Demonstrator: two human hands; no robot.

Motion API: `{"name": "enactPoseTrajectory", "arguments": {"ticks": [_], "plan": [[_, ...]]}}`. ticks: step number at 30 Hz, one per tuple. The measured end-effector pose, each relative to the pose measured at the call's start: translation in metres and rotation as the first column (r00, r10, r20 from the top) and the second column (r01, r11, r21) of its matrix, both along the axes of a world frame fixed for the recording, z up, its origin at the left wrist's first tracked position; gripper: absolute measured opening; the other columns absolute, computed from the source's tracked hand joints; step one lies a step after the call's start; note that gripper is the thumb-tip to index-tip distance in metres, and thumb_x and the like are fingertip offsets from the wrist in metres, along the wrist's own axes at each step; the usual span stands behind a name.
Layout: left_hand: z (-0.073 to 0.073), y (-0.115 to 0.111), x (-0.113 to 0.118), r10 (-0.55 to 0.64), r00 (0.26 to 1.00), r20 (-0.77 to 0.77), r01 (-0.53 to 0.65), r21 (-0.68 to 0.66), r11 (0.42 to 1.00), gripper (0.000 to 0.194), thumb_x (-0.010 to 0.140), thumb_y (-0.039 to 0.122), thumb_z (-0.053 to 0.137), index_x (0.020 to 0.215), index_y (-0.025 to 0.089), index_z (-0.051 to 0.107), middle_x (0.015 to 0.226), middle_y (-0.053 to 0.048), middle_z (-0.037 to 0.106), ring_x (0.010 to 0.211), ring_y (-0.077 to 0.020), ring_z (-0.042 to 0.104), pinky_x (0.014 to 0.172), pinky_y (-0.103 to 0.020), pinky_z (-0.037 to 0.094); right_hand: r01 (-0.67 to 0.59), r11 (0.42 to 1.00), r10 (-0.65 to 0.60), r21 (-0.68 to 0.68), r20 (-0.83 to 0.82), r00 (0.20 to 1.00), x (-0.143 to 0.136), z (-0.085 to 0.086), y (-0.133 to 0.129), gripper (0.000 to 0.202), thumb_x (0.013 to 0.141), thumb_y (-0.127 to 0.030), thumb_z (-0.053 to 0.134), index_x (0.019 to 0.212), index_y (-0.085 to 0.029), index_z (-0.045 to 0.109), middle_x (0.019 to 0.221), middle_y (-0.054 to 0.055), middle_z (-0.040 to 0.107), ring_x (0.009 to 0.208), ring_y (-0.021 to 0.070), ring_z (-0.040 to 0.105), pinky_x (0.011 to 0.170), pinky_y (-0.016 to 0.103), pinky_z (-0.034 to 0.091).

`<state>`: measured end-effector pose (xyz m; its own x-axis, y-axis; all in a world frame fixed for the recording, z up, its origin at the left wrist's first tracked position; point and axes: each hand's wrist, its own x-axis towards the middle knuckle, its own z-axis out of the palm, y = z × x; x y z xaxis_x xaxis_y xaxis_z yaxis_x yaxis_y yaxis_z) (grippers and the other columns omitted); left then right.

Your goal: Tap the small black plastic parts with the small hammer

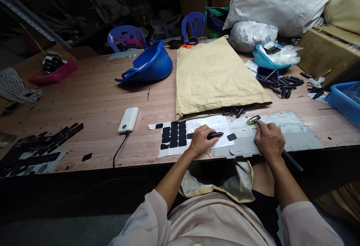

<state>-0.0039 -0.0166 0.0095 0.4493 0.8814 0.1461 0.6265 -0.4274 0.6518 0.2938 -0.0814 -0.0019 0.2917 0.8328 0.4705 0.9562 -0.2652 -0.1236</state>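
A short black cylindrical piece (215, 135) is held in my left hand (201, 139), over a white sheet (221, 121). Rows of black rounded stickers (174, 133) cover the sheet's left part. One loose black sticker (231, 137) lies just right of the sheet. My right hand (270, 141) is closed around a small hammer with a yellow-green and metal head (254, 120); its dark handle points down to the right past the table edge. Beneath that hand is a grey board (298, 135) with clear film on it.
A yellow sack (213, 77) lies beyond the sheet, with black pieces at its near edge. Left of it are a tipped blue basin (157, 64) and a white power bank (128, 119) with a cable. Black pieces (287, 85) and a blue tray (345, 99) are at right.
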Motion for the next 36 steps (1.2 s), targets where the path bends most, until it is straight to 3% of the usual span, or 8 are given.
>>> {"name": "enactPoseTrajectory", "arguments": {"ticks": [5,8,11,15,25,28,36], "plan": [[-0.007,0.000,0.001,-0.009,1.000,0.017,0.009,0.008,1.000,0.016,0.085,0.023,0.084,0.101,0.024,0.083,0.097,-0.005,0.075,0.099,-0.0243,0.068,0.092,-0.038,0.050,-0.030,1.000,0.030,0.002,-0.121,0.992,0.004,0.007,0.000,0.036,0.096,-0.023,0.055,0.125,-0.022,0.076,0.093,0.009,0.061,0.084,0.0207,0.047,0.071,0.033,0.031],[-0.006,0.002,0.002,-0.017,1.000,0.015,0.018,-0.007,1.000,0.016,0.085,0.023,0.085,0.101,0.024,0.083,0.097,-0.005,0.076,0.100,-0.0244,0.068,0.091,-0.038,0.049,-0.046,0.997,0.060,0.065,-0.244,0.968,-0.008,0.017,-0.008,0.039,0.100,-0.028,0.052,0.131,-0.023,0.075,0.098,0.009,0.065,0.088,0.0220,0.058,0.074,0.033,0.041],[-0.005,0.003,0.002,-0.004,1.000,0.009,0.004,-0.021,1.000,0.017,0.084,0.023,0.086,0.101,0.024,0.084,0.096,-0.004,0.076,0.099,-0.0241,0.069,0.091,-0.038,0.049,-0.191,0.972,0.231,0.140,-0.382,0.895,-0.035,0.026,-0.021,0.041,0.103,-0.033,0.050,0.137,-0.025,0.071,0.104,0.009,0.070,0.095,0.0226,0.065,0.081,0.034,0.051],[-0.006,0.004,0.002,0.009,1.000,0.003,-0.009,-0.037,0.999,0.017,0.083,0.025,0.087,0.101,0.025,0.085,0.094,-0.004,0.075,0.098,-0.0237,0.068,0.091,-0.037,0.049,-0.380,0.907,0.417,0.182,-0.516,0.748,-0.072,0.033,-0.031,0.038,0.105,-0.033,0.051,0.136,-0.024,0.072,0.098,0.007,0.072,0.088,0.0196,0.068,0.082,0.033,0.055],[-0.002,0.002,0.004,0.016,1.000,0.027,-0.015,-0.037,0.999,0.016,0.083,0.023,0.086,0.099,0.025,0.084,0.094,-0.003,0.074,0.098,-0.0229,0.067,0.092,-0.037,0.049,-0.443,0.846,0.533,0.296,-0.463,0.708,-0.101,0.056,-0.021,0.037,0.105,-0.028,0.052,0.136,-0.025,0.072,0.099,0.007,0.073,0.089,0.0187,0.069,0.084,0.032,0.057],[0.001,0.002,0.004,0.019,0.999,0.051,-0.016,-0.063,0.998,0.015,0.083,0.022,0.086,0.098,0.024,0.083,0.094,-0.002,0.074,0.096,-0.0217,0.067,0.092,-0.036,0.050,-0.465,0.839,0.545,0.283,-0.453,0.706,-0.104,0.052,-0.020,0.036,0.106,-0.026,0.052,0.136,-0.025,0.072,0.097,0.006,0.072,0.087,0.0178,0.069,0.083,0.031,0.056],[0.007,0.000,0.006,0.036,0.999,0.022,-0.034,-0.091,0.995,0.016,0.085,0.027,0.085,0.100,0.025,0.082,0.098,-0.002,0.075,0.100,-0.0229,0.068,0.094,-0.037,0.048,-0.485,0.868,0.483,0.102,-0.398,0.780,-0.102,0.022,-0.029,0.040,0.104,-0.024,0.049,0.136,-0.024,0.073,0.094,0.006,0.070,0.083,0.0193,0.067,0.073,0.030,0.052]]}}
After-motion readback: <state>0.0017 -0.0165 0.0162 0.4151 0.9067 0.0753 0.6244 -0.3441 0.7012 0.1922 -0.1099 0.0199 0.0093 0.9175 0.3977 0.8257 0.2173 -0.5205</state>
